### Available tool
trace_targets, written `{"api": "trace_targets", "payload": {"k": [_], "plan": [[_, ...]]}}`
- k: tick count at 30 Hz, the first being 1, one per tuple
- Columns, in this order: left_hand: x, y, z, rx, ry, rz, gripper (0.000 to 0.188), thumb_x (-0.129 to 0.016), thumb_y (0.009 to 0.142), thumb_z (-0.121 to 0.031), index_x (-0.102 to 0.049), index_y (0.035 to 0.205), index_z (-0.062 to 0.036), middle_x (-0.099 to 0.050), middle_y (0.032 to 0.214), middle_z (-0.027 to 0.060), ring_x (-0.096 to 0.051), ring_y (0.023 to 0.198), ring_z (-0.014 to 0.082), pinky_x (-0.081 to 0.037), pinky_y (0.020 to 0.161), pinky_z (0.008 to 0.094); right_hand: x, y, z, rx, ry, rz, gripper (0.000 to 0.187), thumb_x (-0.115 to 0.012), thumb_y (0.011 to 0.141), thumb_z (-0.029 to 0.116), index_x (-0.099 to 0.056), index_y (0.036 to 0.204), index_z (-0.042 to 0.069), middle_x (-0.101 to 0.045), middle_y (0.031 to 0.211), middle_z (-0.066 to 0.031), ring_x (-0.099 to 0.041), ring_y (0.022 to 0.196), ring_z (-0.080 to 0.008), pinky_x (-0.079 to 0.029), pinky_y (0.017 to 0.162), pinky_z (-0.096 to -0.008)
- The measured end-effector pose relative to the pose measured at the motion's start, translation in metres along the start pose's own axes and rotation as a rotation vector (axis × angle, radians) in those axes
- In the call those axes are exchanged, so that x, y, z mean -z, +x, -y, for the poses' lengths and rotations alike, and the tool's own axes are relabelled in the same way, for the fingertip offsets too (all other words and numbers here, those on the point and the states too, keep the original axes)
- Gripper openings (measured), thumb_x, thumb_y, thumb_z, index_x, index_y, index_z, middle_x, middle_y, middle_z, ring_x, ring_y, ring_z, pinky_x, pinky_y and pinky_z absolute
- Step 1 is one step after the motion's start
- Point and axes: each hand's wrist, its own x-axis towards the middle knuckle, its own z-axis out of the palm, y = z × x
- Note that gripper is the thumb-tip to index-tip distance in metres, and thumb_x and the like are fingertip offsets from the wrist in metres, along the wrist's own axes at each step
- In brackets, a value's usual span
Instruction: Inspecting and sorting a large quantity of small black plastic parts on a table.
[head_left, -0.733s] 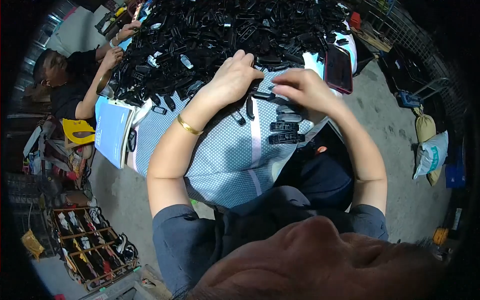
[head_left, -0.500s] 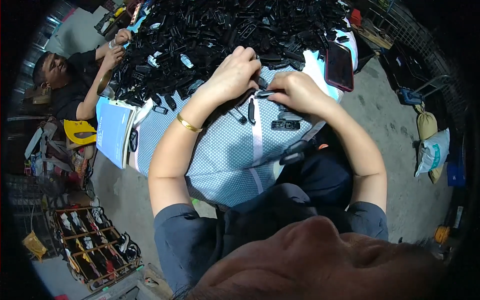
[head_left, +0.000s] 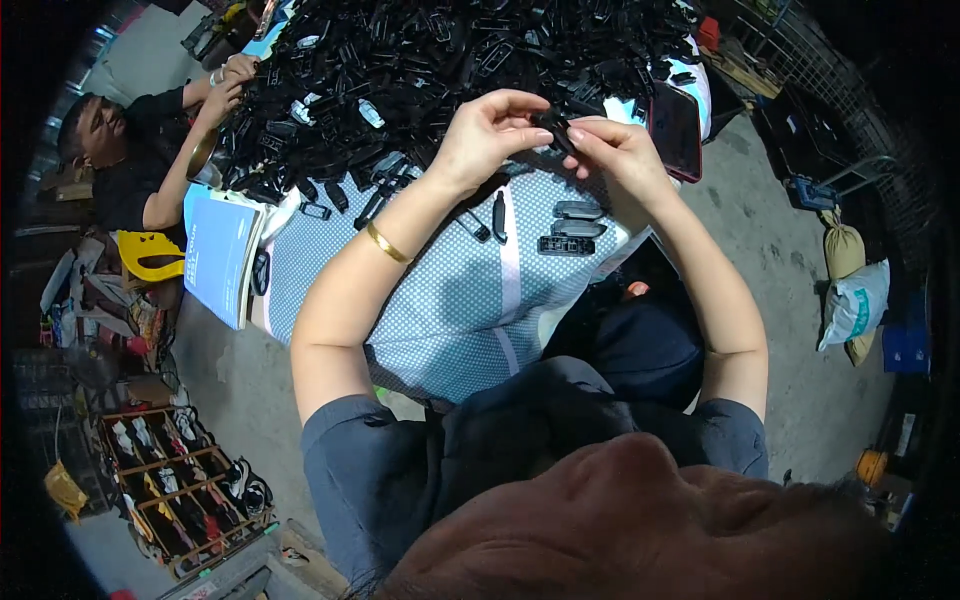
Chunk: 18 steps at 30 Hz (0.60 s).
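Note:
Over the far part of the cloth-covered table, my left hand (head_left: pixel 488 142) and my right hand (head_left: pixel 625 158) meet at a small black plastic part (head_left: pixel 557 128). Both hands pinch it between thumb and fingers, which hide much of it. Behind them a large heap of similar black plastic parts (head_left: pixel 400 60) covers the table. Nearer me, below my right hand, several black parts (head_left: pixel 578 228) lie in a short stack of rows. A narrow black piece (head_left: pixel 499 217) and an open black frame (head_left: pixel 472 226) lie on the cloth below my left hand.
A dark phone with a red edge (head_left: pixel 676 135) lies at the table's right. At the left edge are a blue-covered book (head_left: pixel 217 255) and another person (head_left: pixel 150 150), whose hands are at the heap. The dotted cloth (head_left: pixel 430 320) hangs toward my lap.
My hands have risen away from the cloth and turned toward each other around a black part. A blurred dark part above my lap no longer shows there. More of the laid-out row is uncovered.

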Motion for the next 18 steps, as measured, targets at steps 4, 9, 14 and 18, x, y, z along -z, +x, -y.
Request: {"api": "trace_targets", "payload": {"k": [4, 9, 14, 18], "plan": [[-0.009, -0.004, 0.002, 0.033, -0.222, -0.028, 0.037, -0.067, 0.075, -0.002, -0.057, 0.110, 0.0002, -0.058, 0.087, 0.0007, -0.053, 0.078, 0.0059, -0.044, 0.072, 0.0168, -0.005, -0.003, -0.005, -0.011, 0.121, -0.075, 0.028, -0.058, 0.086, 0.014, -0.057, 0.107, -0.005, -0.062, 0.078, -0.0083, -0.059, 0.065, -0.0118, -0.047, 0.058, -0.0213], [-0.011, -0.007, -0.004, -0.054, -0.070, -0.036, 0.034, -0.061, 0.078, 0.001, -0.056, 0.112, 0.0013, -0.062, 0.091, 0.0042, -0.056, 0.079, 0.0064, -0.047, 0.072, 0.0187, -0.007, -0.004, 0.002, -0.056, 0.175, -0.084, 0.028, -0.059, 0.085, 0.014, -0.057, 0.106, -0.006, -0.062, 0.083, -0.0089, -0.060, 0.067, -0.0121, -0.047, 0.058, -0.0215], [-0.010, -0.005, -0.002, -0.106, -0.034, -0.050, 0.041, -0.059, 0.079, 0.000, -0.051, 0.119, 0.0021, -0.059, 0.108, 0.0110, -0.056, 0.097, 0.0132, -0.046, 0.084, 0.0233, -0.015, -0.006, 0.002, 0.133, -0.020, -0.144, 0.023, -0.057, 0.086, 0.011, -0.059, 0.103, -0.005, -0.060, 0.090, -0.0079, -0.060, 0.070, -0.0116, -0.048, 0.060, -0.0219], [-0.021, -0.010, -0.006, -0.075, -0.244, -0.069, 0.044, -0.058, 0.081, 0.000, -0.045, 0.123, 0.0045, -0.055, 0.117, 0.0151, -0.052, 0.110, 0.0183, -0.043, 0.092, 0.0278, -0.019, -0.005, -0.004, 0.381, -0.403, -0.287, 0.022, -0.056, 0.086, 0.008, -0.058, 0.103, -0.005, -0.059, 0.095, -0.0064, -0.059, 0.075, -0.0100, -0.048, 0.065, -0.0216]]}}
